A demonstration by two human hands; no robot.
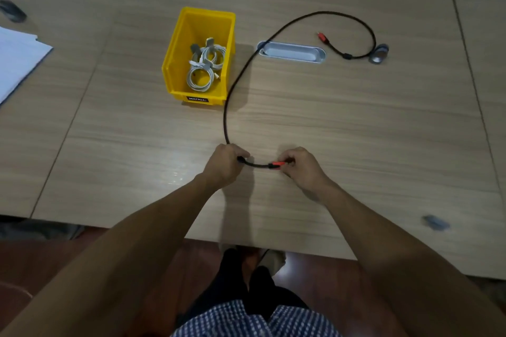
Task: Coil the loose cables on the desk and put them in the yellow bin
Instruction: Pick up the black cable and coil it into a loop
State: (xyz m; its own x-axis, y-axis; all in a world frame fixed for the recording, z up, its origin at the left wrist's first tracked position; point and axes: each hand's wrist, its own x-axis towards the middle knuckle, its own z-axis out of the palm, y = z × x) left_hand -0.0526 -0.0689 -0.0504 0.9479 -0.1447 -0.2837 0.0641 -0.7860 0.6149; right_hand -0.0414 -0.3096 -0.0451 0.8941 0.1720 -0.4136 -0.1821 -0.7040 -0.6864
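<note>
Both hands work the black cable [229,96] near the front edge of the desk [356,131], on the near side of the yellow bin [178,63]. The left hand [224,164] is curled into a fist around the cable just behind its ferrite bead. The right hand [301,165] pinches the red connector [276,165] between thumb and fingertips. A short sagging stretch spans the two grips. From the left hand the cable arcs past the bin's right side, over the metal grommet [291,52], and loops down to its far red plug [323,38]. Coiled white cables [202,68] lie inside the bin
</note>
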